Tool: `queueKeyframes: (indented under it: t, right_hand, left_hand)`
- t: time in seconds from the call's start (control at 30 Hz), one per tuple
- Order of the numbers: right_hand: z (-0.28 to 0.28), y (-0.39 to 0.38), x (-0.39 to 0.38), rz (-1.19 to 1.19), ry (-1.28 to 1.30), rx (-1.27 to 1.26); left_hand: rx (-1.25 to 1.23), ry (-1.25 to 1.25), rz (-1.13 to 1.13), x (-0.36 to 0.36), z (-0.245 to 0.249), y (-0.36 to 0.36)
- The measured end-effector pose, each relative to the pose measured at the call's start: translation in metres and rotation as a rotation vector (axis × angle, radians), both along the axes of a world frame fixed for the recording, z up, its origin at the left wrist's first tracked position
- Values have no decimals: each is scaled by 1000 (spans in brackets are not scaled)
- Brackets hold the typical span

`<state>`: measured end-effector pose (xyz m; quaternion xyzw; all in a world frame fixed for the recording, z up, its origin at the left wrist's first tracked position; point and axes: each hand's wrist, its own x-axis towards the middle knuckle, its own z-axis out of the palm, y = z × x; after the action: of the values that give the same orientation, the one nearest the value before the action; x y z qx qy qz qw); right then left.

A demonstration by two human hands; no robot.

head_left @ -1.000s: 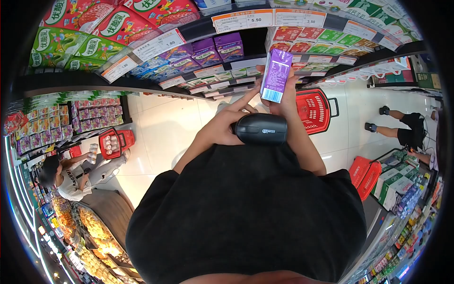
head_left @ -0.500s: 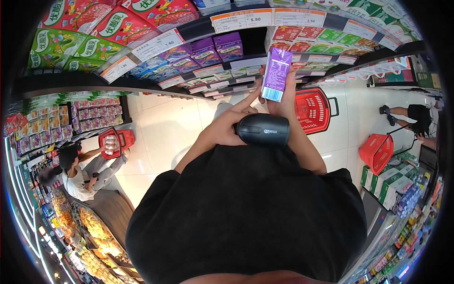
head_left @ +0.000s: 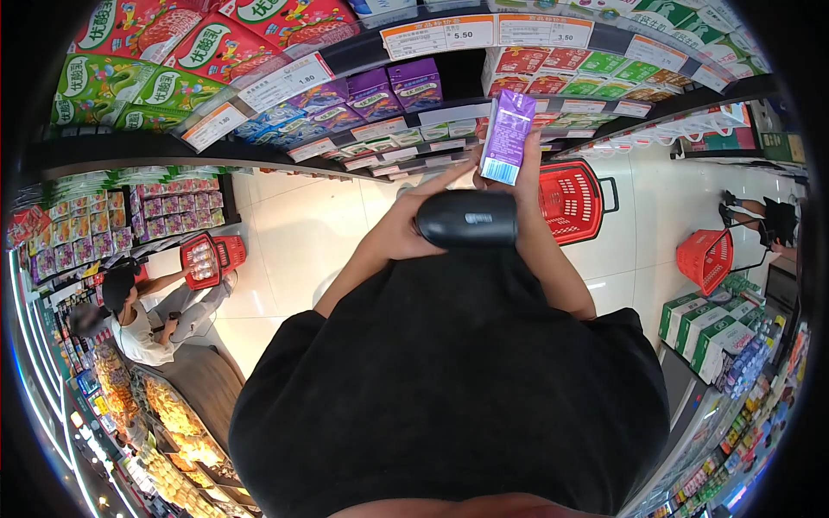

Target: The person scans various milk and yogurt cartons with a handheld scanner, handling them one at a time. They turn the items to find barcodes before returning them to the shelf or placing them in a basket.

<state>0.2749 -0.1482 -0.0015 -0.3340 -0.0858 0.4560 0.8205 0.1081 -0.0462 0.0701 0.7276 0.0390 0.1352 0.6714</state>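
My right hand [head_left: 529, 168] is closed around a purple drink carton [head_left: 509, 129]. The carton stands tilted, its printed side and blue-and-white barcode panel facing me. In my left hand [head_left: 410, 226] is a black handheld barcode scanner [head_left: 466, 218], held close in front of my chest with its rounded back toward me. The left fingers reach forward beside the scanner toward the carton's lower left edge, and the grip underneath is hidden by the scanner. Beyond the carton, purple boxes [head_left: 416, 85] sit on a shelf.
Shelves with price tags [head_left: 440, 36] curve across the front, stocked with red and green drink packs [head_left: 125, 84]. A red basket [head_left: 570, 203] stands on the floor to the right. At left, a person [head_left: 138, 319] sits near another red basket [head_left: 203, 259]. Far right, someone stands by a red basket [head_left: 704, 259].
My left hand has turned the scanner and shifted it slightly left and nearer the front. The carton has tilted a little. The person at far right has moved, along with the red basket there.
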Motion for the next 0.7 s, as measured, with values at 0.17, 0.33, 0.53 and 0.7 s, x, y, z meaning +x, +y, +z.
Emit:
queueKeyframes:
  t: [0.17,0.33,0.53,0.7]
  right_hand:
    - [6,1,8,-228,-156,87]
    - [9,1,13,-288,-269,-86]
    - [9,-1,12,-337,-421,-167]
    - [7,-6,11,-379,-418,-146]
  left_hand:
    - [-34,166,176,-21,-26,13]
    - [-6,188,187,-21,-26,14]
    - [-207,202,166,-18,-29,13]
    - [-225,189,143,-14,-30,7]
